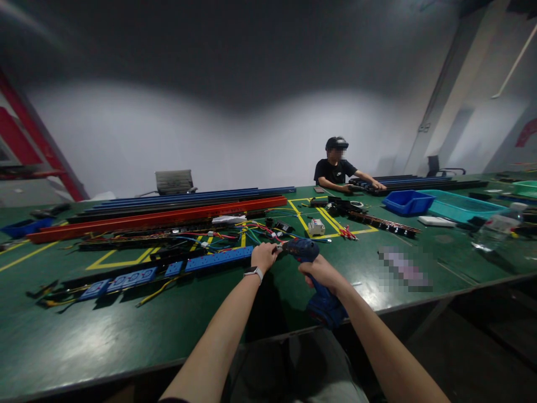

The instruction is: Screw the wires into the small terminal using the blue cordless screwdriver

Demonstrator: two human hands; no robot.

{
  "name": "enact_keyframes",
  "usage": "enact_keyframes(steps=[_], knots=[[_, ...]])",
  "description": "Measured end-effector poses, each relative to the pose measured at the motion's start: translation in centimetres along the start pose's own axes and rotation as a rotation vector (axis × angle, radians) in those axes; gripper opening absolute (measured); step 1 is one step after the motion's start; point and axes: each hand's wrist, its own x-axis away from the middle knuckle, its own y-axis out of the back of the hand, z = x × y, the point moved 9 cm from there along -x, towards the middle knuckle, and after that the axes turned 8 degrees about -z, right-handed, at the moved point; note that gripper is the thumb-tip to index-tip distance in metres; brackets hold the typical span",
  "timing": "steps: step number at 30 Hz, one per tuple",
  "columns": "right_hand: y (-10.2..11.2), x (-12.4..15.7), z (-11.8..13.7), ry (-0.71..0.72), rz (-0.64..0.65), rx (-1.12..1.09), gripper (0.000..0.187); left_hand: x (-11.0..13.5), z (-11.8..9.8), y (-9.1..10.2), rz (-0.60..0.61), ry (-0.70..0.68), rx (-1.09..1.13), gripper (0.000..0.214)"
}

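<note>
My right hand point(322, 274) is wrapped round the grip of a blue cordless screwdriver point(312, 280), held above the near edge of the green table point(126, 330). My left hand point(264, 256), with a watch on the wrist, is closed at the tool's front end, fingers pinched on the chuck or bit there. Just left of it lies a long blue socket strip point(168, 270) with black rails and loose coloured wires point(251, 232) behind it.
Long red point(159, 217) and blue rails point(193, 196) lie across the far left. A small white breaker point(316, 226) sits inside yellow floor-tape lines. A blue bin point(408, 202), teal tray point(461, 207) and plastic bottle point(497, 229) stand right. Another person point(335, 168) works at the far side.
</note>
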Motion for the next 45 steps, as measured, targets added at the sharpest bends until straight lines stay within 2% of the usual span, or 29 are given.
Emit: enact_keyframes(steps=[32,45], knots=[[-0.04,-0.09,-0.27,0.008,-0.003,0.001,0.006,-0.31,0.26,-0.78,-0.033,-0.034,0.015,0.043],[-0.09,-0.46,-0.60,0.020,0.017,-0.027,0.004,-0.21,0.22,-0.47,-0.042,-0.037,0.027,0.044]])
